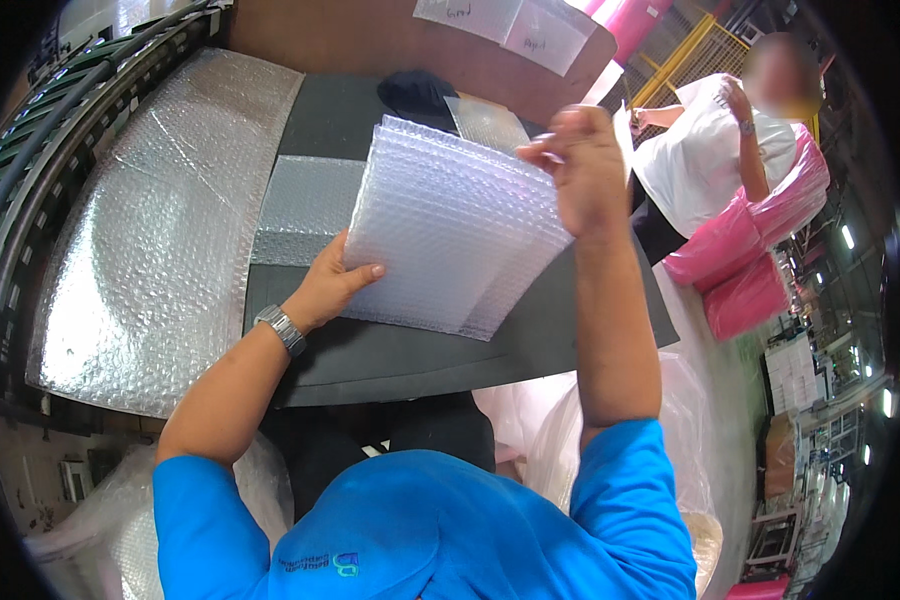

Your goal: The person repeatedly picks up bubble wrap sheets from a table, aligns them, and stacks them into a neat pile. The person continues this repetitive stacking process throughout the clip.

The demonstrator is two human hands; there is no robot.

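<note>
My left hand (pixel 335 282) grips a stack of clear bubble wrap bags (pixel 450 235) by its left edge, thumb on top. The stack is tilted over the dark table, its several layers showing along the upper edge. Beside its upper right corner, my right hand (pixel 588 170) is raised with bent fingers apart, slightly blurred. Nothing shows between those fingers. A flat pile of bubble wrap (pixel 305 205) lies on the table, partly behind the stack. Farther back is a smaller bubble wrap piece (pixel 488 122).
A large bubble wrap sheet (pixel 155 240) covers the left side, alongside a roller conveyor (pixel 30 190). Dark cloth (pixel 418 95) lies at the back of the grey table top (pixel 390 368), before a brown board (pixel 340 35). Another person (pixel 715 150) stands at right near pink wrapped rolls (pixel 750 285).
</note>
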